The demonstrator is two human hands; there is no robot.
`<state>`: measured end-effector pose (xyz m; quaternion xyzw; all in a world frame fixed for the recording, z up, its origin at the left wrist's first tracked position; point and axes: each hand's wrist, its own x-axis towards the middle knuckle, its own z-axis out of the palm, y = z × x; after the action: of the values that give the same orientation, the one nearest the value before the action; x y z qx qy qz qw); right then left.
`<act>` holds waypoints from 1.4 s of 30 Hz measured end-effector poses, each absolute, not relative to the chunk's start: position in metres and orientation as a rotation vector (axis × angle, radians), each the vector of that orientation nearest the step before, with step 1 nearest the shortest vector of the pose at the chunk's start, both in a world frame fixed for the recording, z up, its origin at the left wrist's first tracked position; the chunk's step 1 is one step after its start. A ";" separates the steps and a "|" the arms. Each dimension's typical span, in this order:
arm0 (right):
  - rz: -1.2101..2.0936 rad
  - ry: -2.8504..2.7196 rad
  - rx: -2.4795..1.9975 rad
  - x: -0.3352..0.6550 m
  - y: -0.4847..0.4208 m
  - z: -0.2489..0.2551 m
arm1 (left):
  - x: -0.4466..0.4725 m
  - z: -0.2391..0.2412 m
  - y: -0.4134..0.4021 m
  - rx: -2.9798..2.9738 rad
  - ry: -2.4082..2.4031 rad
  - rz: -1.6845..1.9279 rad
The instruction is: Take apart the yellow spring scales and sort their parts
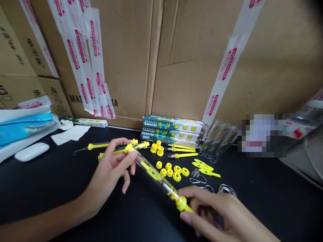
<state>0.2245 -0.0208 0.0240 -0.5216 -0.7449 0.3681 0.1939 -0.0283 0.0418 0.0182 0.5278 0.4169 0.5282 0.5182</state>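
Note:
A clear tubular spring scale (pixel 156 174) slants across the middle, with a yellow strip and a metal spring inside. My left hand (pixel 113 164) pinches its yellow cap at the upper end. At the lower end, the fingers of my right hand (pixel 214 208) close around the yellow end piece (pixel 182 203) and the rod sticking out of it. Behind the tube lie yellow caps (pixel 158 148) and yellow rings (pixel 177 169). Yellow rods with metal tips (pixel 183 155) and flat yellow strips (pixel 207 168) rest farther right. Metal hooks (pixel 199 180) lie near my right hand.
Green-and-white boxes (pixel 171 129) are stacked against a large cardboard carton (pixel 191 67). Clear tubes (pixel 219 137) stand to their right. Other spring scales (pixel 101 145) lie behind my left hand. On the left are a white mouse (pixel 32 152), paper (pixel 70 133) and a blue package (pixel 25 129).

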 end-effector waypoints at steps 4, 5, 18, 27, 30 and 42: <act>0.794 -1.977 -1.478 0.235 -0.013 0.029 | -0.029 0.020 0.044 1.257 1.021 1.190; 0.785 -1.933 -1.470 0.237 -0.011 0.029 | -0.029 0.020 0.045 1.259 1.028 1.173; 0.848 -1.707 -1.420 0.222 -0.027 0.002 | -0.034 0.001 0.040 1.464 1.176 0.895; 0.830 -1.955 -1.403 0.213 -0.027 0.003 | -0.032 -0.002 0.047 1.330 1.089 0.943; 0.785 -2.008 -1.399 0.213 -0.026 0.002 | -0.032 -0.002 0.049 1.311 1.063 0.955; 0.658 -2.157 -1.432 0.214 -0.030 -0.002 | -0.030 0.006 0.045 1.315 1.163 0.942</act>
<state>0.2143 -0.0304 -0.0021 -0.5213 -0.7852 0.2394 0.2332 -0.0295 0.0446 0.0055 0.5541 0.4901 0.3967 0.5435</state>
